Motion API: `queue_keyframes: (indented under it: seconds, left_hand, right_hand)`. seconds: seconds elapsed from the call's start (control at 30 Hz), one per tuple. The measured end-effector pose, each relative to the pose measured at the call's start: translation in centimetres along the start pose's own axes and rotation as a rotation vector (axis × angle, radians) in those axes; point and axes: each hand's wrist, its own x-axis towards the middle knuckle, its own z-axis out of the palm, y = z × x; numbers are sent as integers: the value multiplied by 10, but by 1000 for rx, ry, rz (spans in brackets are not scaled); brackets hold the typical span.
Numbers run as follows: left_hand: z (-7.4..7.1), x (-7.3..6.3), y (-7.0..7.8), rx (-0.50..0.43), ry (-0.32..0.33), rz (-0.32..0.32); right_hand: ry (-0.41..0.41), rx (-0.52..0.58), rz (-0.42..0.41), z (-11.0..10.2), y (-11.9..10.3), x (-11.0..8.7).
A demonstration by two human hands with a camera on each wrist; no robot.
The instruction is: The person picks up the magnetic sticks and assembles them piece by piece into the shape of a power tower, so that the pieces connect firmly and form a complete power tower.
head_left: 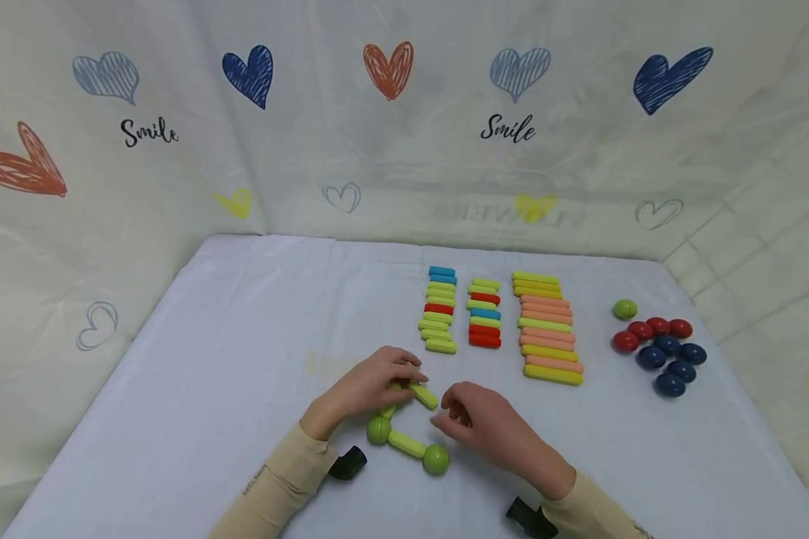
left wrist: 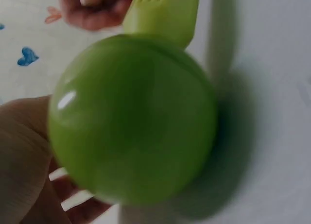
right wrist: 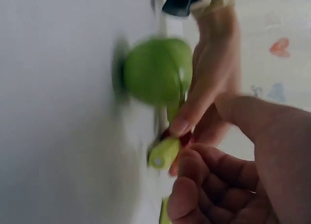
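In the head view my left hand (head_left: 377, 378) bends over the far corner of a figure of light-green sticks and green balls. The right wrist view shows its thumb on a mostly hidden red ball (right wrist: 186, 138), from which a light-green stick (right wrist: 164, 155) points out. That stick (head_left: 425, 397) reaches toward my right hand (head_left: 488, 427), whose fingers curl loosely around nothing, close to the stick's free end. Nearer me, one green ball (head_left: 379, 430) joins two sticks, and another stick (head_left: 407, 445) runs from it to a second green ball (head_left: 436, 459).
Beyond the hands lie two columns of short coloured sticks (head_left: 438, 308) and a column of longer sticks (head_left: 546, 323). At the right are several blue balls (head_left: 670, 385), several red balls (head_left: 625, 342) and one green ball (head_left: 625, 309). White cloth (head_left: 243, 359) covers the table.
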Motion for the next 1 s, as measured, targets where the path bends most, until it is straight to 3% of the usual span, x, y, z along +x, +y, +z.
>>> queue_keyframes:
  seconds: [0.1,0.23,0.47,0.57,0.8,1.0]
  left_hand:
    - [2,2,-1,22,-14,37]
    - [1,1,-5,39,18,-25]
    - [-2,0,-10,-102,24,-57]
    - [-3,0,-9,-110,10,-51]
    - [-4,0,-6,-96,2,-37]
    - [-1,2,-6,-91,35,-81]
  right_hand:
    - [-82,-22,-41,6,-5,-15]
    - [-107,-42,-24,13,-4,-20]
    - [47,118,100,7,15,-1]
    - [88,136,122,7,20,6]
    - [150,121,70,8,24,14]
    - [168,125,75,8,28,19]
